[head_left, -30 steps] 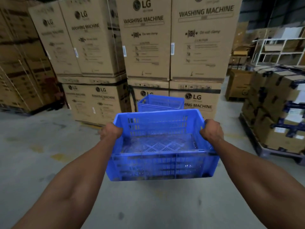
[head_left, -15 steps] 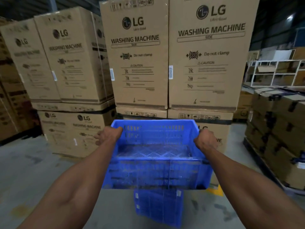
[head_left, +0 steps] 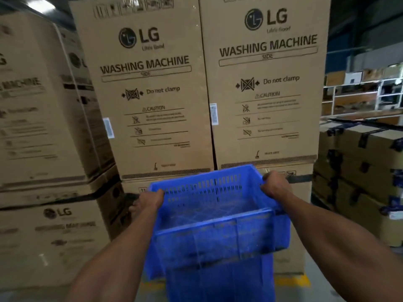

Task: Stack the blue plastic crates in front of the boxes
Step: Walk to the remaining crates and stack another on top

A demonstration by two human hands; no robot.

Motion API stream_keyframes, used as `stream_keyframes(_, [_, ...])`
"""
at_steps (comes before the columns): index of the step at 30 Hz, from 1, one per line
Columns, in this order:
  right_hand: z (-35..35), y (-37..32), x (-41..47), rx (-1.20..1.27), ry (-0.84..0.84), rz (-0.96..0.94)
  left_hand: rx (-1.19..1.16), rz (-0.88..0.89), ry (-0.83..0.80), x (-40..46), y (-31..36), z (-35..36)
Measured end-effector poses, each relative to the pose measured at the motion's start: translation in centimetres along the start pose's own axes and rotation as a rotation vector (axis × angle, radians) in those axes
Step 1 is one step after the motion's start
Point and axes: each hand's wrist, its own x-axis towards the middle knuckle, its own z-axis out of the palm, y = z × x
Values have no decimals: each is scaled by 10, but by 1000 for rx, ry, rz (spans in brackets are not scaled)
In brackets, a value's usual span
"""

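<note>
Both hands gripped one blue crate, held up in centre frame and tilted, right side higher. Left hand was closed over the left rim near the far corner, fingers wrapped outside the wall. Right hand was closed over the right rim at the far corner. Crate was empty (slotted walls, lattice floor, some motion blur). Directly under it sat a second blue crate on the floor; whether the two touched could not be told. Just beyond stood the stacked LG washing machine boxes, two tall ones side by side on top of lower ones. More of the same boxes stood at left. Strapped cartons were piled at right, with white shelving far behind them.
</note>
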Motion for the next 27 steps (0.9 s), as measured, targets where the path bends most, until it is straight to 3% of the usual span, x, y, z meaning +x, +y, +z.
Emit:
stream_keyframes(8, [72,-8,43,-41,28,89,152,59,-95,70,18,49])
stream_keyframes(16, [97,11,79,-122,26,154,158,120,-164,108,34,99])
stream_keyframes(27, [111,22,132,-407,-237,12,470,373,-291,97,22,138])
